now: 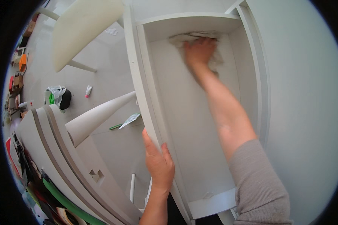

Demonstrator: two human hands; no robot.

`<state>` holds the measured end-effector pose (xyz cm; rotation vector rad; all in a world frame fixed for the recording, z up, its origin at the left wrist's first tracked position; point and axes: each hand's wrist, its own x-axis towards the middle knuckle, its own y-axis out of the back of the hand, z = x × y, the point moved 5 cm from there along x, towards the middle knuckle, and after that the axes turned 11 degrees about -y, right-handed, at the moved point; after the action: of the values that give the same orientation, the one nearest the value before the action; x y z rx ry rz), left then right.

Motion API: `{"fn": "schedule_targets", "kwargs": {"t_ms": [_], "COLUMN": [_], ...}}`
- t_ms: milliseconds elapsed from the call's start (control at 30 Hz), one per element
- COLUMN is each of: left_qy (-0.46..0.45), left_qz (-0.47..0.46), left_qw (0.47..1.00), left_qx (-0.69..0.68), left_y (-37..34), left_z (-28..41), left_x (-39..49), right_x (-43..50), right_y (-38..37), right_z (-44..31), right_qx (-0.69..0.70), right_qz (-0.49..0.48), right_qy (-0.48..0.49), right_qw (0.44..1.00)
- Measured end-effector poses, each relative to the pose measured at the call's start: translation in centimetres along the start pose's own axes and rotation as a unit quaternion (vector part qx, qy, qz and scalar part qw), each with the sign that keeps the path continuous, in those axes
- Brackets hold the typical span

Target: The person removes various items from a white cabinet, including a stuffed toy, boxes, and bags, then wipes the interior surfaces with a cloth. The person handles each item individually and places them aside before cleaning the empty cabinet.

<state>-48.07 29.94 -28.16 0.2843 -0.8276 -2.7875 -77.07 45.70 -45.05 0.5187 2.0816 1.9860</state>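
A white, shallow drawer point(191, 126) lies pulled out before me, its long inside bare apart from a cloth. That crumpled, light-coloured cloth point(218, 58) lies at the drawer's far end, with dark marks or folds along its upper edge. My right hand point(201, 52) presses flat on it, slightly blurred, fingers toward the far wall. The palm hides part of the cloth. On the near left, my left hand point(160, 166) grips the edge of the drawer's front panel point(135, 73), thumb on the inner side and fingers around the outside.
A pale cabinet surface point(304, 112) borders the drawer on the right. At left stand a cream chair point(84, 31) and a grey-white rounded piece of furniture point(42, 132). A white tube point(88, 90), a bag-lined bin point(57, 97) and a printed packet point(130, 120) are on the tiled floor.
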Motion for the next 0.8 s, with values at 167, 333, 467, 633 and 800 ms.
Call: {"fn": "schedule_targets", "kwargs": {"t_ms": [167, 333, 467, 633, 800], "left_qy": [-0.041, -0.039, -0.057, -0.056, -0.047], "left_qz": [-0.002, -0.003, -0.009, -0.003, 0.000], "left_qw": [0.998, 0.998, 0.997, 0.998, 0.999], "left_qx": [0.053, 0.046, 0.059, 0.024, 0.006], "left_y": [-0.1, -0.2, -0.3, -0.5, -0.4], "left_z": [0.4, 0.7, 1.1, 1.1, 0.4], "left_x": [0.3, 0.4, 0.5, 0.7, 0.6], "right_x": [-6.5, -6.8, -6.2, -13.7, -32.2], "right_y": [0.2, 0.1, 0.7, 2.6, 4.5], "right_z": [-6.4, -6.9, -6.2, -2.0, 9.3], "right_qx": [0.084, 0.129, 0.152, 0.139, 0.097], "right_qz": [0.009, -0.004, -0.034, -0.073, -0.234], "right_qy": [0.202, 0.361, 0.373, 0.340, 0.270], "right_qw": [0.976, 0.924, 0.914, 0.927, 0.929]}}
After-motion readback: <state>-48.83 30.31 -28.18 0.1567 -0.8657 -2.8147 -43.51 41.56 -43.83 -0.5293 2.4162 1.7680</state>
